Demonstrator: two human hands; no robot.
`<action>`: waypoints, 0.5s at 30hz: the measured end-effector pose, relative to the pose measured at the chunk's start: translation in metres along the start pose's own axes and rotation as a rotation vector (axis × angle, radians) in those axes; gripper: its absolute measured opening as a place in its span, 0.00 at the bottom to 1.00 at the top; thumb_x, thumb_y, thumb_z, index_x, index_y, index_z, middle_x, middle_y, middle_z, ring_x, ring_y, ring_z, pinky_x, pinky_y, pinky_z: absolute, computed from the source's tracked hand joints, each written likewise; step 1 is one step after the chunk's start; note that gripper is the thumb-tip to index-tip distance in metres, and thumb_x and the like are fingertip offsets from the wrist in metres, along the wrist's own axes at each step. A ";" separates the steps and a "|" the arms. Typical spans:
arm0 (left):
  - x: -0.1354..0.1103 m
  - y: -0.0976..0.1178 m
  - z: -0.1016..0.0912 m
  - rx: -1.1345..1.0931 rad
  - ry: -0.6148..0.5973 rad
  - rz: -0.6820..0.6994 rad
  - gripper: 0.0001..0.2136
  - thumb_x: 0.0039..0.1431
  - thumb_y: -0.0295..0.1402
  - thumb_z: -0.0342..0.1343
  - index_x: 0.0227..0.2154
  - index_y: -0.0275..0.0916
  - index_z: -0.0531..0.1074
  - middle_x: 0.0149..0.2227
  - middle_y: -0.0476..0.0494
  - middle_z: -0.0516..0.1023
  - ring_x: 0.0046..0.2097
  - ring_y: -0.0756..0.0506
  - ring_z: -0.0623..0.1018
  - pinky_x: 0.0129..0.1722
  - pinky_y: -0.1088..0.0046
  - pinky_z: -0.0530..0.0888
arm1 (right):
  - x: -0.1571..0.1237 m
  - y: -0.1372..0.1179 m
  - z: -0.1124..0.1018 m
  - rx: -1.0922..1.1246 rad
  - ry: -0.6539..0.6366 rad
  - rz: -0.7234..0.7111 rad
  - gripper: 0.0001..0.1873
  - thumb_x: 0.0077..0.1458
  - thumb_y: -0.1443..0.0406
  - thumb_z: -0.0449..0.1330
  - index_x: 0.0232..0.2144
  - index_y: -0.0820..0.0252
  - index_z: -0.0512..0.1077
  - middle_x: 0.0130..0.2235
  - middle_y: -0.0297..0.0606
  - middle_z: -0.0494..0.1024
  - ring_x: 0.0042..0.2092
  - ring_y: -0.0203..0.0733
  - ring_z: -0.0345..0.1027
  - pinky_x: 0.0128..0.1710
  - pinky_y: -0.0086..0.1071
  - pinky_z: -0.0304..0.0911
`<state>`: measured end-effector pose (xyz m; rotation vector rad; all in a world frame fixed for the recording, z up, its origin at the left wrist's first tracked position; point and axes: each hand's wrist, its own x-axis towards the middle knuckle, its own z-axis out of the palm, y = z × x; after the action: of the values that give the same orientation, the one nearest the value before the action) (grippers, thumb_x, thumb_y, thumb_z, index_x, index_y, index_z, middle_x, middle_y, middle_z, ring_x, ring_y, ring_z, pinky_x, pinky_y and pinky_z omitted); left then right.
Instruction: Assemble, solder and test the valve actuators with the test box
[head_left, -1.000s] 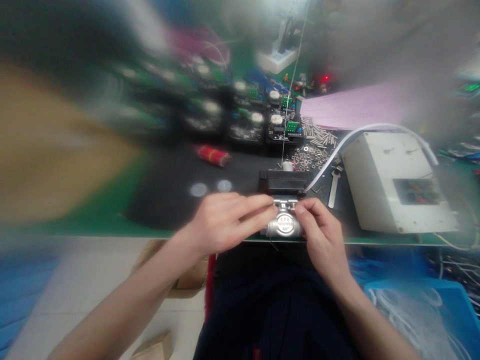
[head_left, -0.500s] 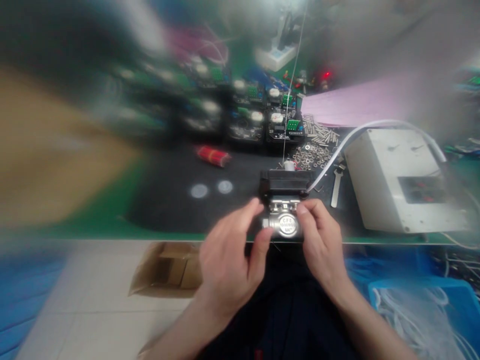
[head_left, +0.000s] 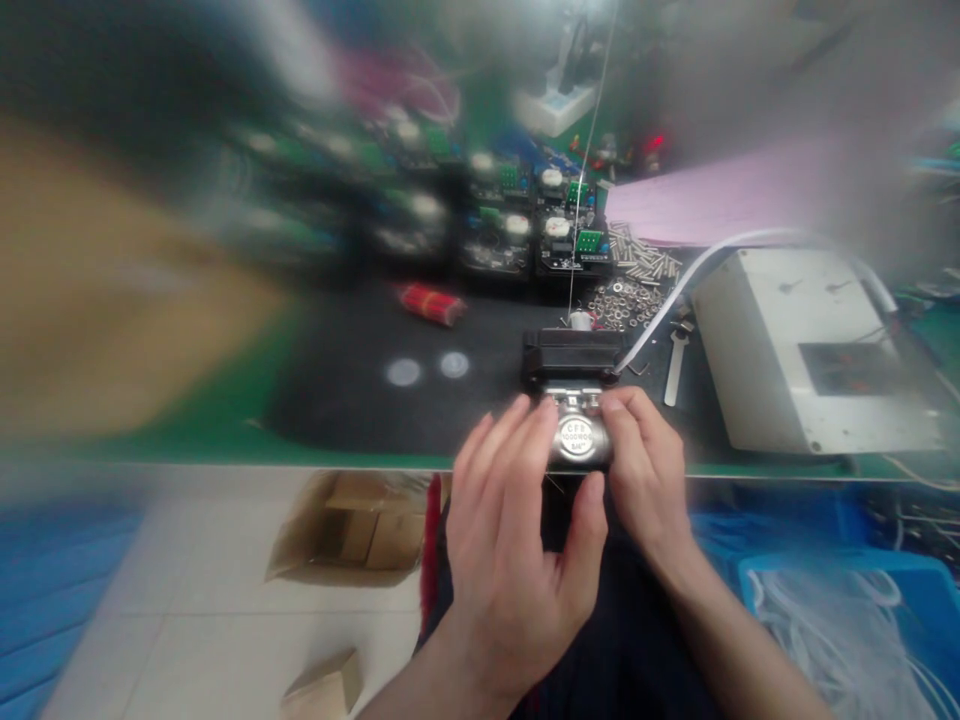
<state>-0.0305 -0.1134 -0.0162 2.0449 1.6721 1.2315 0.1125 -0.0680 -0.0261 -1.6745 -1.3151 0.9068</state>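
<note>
A steel ball valve with raised lettering on its round face lies at the bench's front edge, joined to a black actuator housing behind it. My right hand is closed at the valve's right side, thumb and forefinger pinched by the bracket bolts; their tips are partly hidden. My left hand is open, its fingers stretched over the valve's left end and its thumb held apart in front. A white cable runs from the housing to a grey control box.
An open-end wrench lies right of the housing. Behind are loose nuts, screws and several circuit board assemblies. A red bundle and two pale discs lie left. Below stand a cardboard box and blue bin.
My left hand has moved right and turned, its fingers now covering the valve's left end. My right hand stays at the valve's right side. The view has shifted slightly.
</note>
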 end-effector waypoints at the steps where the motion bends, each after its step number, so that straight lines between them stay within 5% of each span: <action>1: -0.001 -0.001 0.002 0.034 0.015 -0.009 0.28 0.65 0.34 0.64 0.67 0.36 0.67 0.65 0.35 0.78 0.68 0.35 0.75 0.71 0.50 0.71 | 0.000 0.000 0.000 0.003 0.001 0.005 0.18 0.74 0.55 0.53 0.33 0.56 0.71 0.31 0.30 0.74 0.32 0.37 0.66 0.32 0.32 0.58; 8: -0.003 -0.002 0.009 -0.041 0.006 0.036 0.28 0.64 0.31 0.65 0.66 0.36 0.68 0.63 0.35 0.79 0.66 0.38 0.78 0.69 0.55 0.74 | 0.001 0.005 0.003 0.021 -0.006 -0.016 0.19 0.75 0.53 0.52 0.33 0.56 0.70 0.31 0.30 0.74 0.33 0.37 0.65 0.33 0.32 0.58; 15: -0.005 -0.001 0.012 -0.048 0.046 -0.064 0.31 0.63 0.33 0.66 0.68 0.39 0.67 0.63 0.35 0.79 0.64 0.35 0.79 0.66 0.51 0.76 | 0.001 0.004 0.004 0.044 -0.023 -0.009 0.19 0.75 0.54 0.52 0.34 0.56 0.71 0.32 0.31 0.74 0.33 0.38 0.65 0.34 0.33 0.57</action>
<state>-0.0230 -0.1133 -0.0265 1.9343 1.6973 1.2941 0.1112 -0.0673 -0.0315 -1.6281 -1.3075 0.9453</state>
